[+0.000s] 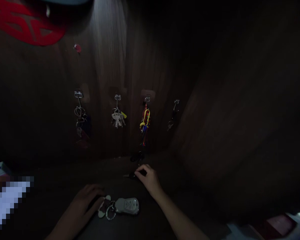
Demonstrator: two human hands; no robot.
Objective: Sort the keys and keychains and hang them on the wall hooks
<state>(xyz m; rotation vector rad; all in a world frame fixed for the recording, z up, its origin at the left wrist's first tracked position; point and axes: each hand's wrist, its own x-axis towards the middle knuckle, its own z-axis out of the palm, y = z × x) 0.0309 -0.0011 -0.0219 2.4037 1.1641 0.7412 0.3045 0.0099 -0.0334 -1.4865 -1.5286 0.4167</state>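
My right hand (149,180) pinches a dark-headed key (132,175) between thumb and fingers. Its blade points left, just above or on the dark shelf (165,213). Nearer to me lies a grey remote fob (127,205), joined by a metal ring (111,212) to a pale and brown charm (104,206). My left hand (86,201) rests left of this set with fingers stretched and apart. Its thumb reaches the charm's edge; whether it presses on it is hard to tell. Beyond my right hand, a dark looped item (137,156) is barely visible.
On the wooden back panel hang a key bunch with rings (79,113), silver keys with a yellow tag (118,119), colourful braided cords (145,121) and a small key (170,125). A red decoration (37,33) is at upper left. Boxes (0,169) stand at left.
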